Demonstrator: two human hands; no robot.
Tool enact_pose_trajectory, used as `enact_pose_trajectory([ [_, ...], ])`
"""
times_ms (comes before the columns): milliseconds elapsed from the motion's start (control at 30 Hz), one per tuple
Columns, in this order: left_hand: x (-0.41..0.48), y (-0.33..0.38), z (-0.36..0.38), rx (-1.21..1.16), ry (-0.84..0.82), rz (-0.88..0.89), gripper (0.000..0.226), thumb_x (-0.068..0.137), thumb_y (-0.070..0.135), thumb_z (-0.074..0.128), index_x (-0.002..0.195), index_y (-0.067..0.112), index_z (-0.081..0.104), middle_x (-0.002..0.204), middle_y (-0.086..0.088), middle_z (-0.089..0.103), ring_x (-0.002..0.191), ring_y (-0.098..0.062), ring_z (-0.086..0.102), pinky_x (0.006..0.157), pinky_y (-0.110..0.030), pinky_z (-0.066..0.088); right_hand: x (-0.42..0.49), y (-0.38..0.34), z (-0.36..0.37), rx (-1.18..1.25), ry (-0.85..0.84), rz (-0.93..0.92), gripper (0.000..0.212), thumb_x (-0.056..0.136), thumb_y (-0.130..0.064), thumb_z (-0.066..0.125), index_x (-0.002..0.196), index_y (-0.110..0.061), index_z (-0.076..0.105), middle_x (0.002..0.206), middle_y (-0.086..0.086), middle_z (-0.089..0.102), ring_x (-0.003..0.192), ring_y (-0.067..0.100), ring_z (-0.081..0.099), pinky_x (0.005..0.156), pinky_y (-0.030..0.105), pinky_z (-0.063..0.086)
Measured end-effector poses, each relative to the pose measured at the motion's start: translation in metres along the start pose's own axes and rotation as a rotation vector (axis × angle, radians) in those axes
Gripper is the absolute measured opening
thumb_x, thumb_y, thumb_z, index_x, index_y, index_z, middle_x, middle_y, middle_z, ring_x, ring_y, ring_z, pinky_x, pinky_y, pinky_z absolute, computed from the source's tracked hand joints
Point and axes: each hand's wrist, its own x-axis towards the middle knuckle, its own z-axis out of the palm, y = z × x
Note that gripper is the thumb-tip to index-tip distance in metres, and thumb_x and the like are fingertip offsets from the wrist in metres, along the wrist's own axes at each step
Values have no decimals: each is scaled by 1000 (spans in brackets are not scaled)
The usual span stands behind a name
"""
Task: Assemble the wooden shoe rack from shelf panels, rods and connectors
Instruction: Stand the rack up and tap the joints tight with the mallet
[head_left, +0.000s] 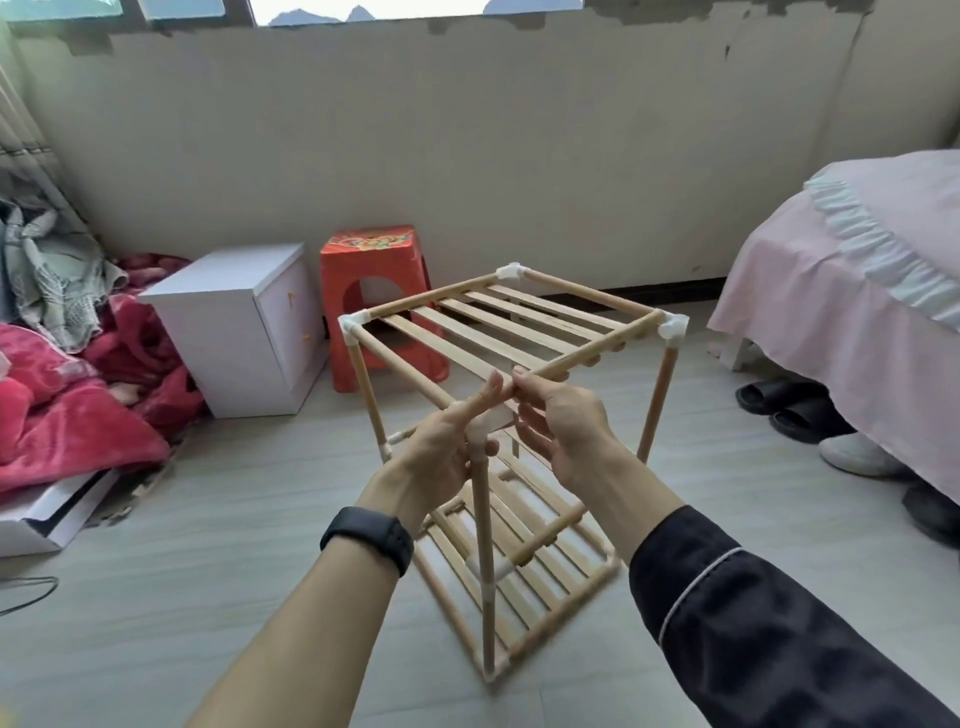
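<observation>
The left hand (439, 452) was wrapped round the corner connector (488, 422), the rod (587, 353) slanting away rightward pinched in the right hand (566, 436).

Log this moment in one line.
step: near top corner | left hand: grips connector | right hand: pinches rod | rack: upright on floor, two shelves
</observation>
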Motion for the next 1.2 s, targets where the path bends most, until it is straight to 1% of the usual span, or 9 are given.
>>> enact_pose_trajectory([
  [100, -4, 2, -13, -38, 0, -19, 61, 73, 71, 73, 120, 32, 74, 131, 4, 53, 70, -7, 42, 57, -21, 36, -3, 7, 15, 16, -9, 5, 25, 94, -23, 72, 113, -7, 71, 91, -1, 79, 83, 10, 75, 68, 27, 53],
  [200, -9, 3, -28, -66, 6, -19, 64, 70, 69, 77, 120, 29, 75, 123, 10, 56, 65, -4, 44, 57, -19, 33, -8, 13, 30, 76, -24, 7, 32, 95, -19, 70, 122, -2, 66, 91, 3, 79, 85, 15, 77, 64, 27, 59],
  [367, -16, 8, -53, -183, 161, -40, 38, 87, 42, 74, 104, 8, 68, 74, 3, 58, 56, -9, 49, 56, -21, 41, -17, 20, 44, 100, -63, 4, 27, 98, -15, 67, 115, 5, 65, 94, 17, 78, 84, 30, 77, 73, 45, 64],
  [467, -13, 12, -53, -176, 269, -55, 29, 91, 20, 63, 115, 4, 58, 82, -7, 50, 57, -12, 42, 57, -25, 33, -22, 22, 51, 122, -79, 10, 18, 97, -12, 66, 104, 4, 64, 92, 20, 76, 82, 35, 77, 68, 45, 64],
  [567, -10, 17, -51, -194, 302, -67, 22, 89, 15, 60, 107, 4, 55, 91, -12, 49, 56, -13, 43, 52, -25, 33, -25, 22, 57, 196, -43, 22, 23, 98, -8, 64, 115, 6, 56, 105, 28, 70, 81, 38, 77, 62, 44, 63],
  [733, -2, 17, -56, -207, 309, -77, 15, 86, 13, 63, 90, 10, 50, 77, -4, 46, 54, -14, 44, 50, -25, 35, -25, 26, 60, 196, -25, -34, 13, 101, -8, 59, 90, 0, 58, 75, 16, 74, 80, 35, 77, 64, 44, 64],
  [833, 1, 17, -58, -226, 341, -73, 17, 84, 12, 64, 91, 9, 49, 80, -5, 44, 54, -14, 44, 48, -24, 38, -23, 32, 61, 181, -8, -49, 10, 100, -9, 61, 96, 0, 58, 80, 17, 75, 80, 34, 77, 64, 41, 63],
  [1000, 5, 18, -60, -264, 378, -61, 17, 82, 9, 64, 90, 8, 49, 85, -7, 43, 53, -15, 46, 43, -25, 39, -20, 41, 63, 181, 45, -33, 12, 92, -6, 66, 89, -4, 55, 64, 6, 73, 75, 31, 77, 60, 36, 62],
  [1200, 13, 16, -50, -188, 407, -70, 17, 83, 12, 63, 95, 7, 53, 93, -10, 46, 64, -19, 52, 60, -31, 45, -19, 47, 62, 198, 60, 67, 10, 83, 4, 67, 86, -1, 59, 85, 17, 68, 72, 34, 77, 60, 35, 62],
])
